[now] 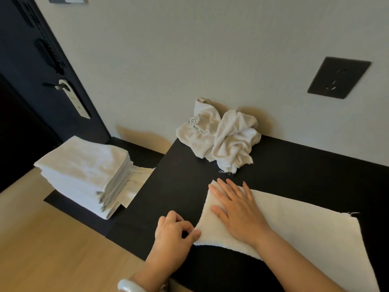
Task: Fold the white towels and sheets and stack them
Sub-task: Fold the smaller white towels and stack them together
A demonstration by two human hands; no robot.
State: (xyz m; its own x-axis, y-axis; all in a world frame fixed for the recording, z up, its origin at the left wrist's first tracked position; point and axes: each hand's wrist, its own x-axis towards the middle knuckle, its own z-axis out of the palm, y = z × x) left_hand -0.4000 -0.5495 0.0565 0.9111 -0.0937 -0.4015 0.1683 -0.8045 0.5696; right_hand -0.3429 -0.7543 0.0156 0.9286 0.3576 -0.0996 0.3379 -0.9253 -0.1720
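**Operator:** How far along am I?

**Coach:** Well past halfway, by my reading. At the left of the frame your stack of folded towels [84, 167] stands many layers high on the lower ledge [63, 204] beside the counter [179, 186]. That part looks done, though a loose cloth [139, 180] sticks out from under its right side.

**Operator:** And what's in hand?

**Coach:** One flat towel [294, 226] lies on the counter at the lower right of the frame. Your right hand [237, 211] rests flat on its left end, with the fingers [225, 186] straight and spread apart, pressing the cloth down. Your left hand [174, 230], at lower centre, has its fingers [194, 232] curled together, pinching the towel's near-left corner. I can't tell whether the towel is a single layer or already doubled once. Either way it is much larger than the stacked ones, so I judge its folding to be at an early step.

**Operator:** What's left after that?

**Coach:** The crumpled heap [221, 140] at upper centre, lying against the wall [189, 60] at the counter's back edge. It looks like two or three pieces, unfolded and well apart from your hands. So you need to finish this towel, put it on the stack, then fold those.
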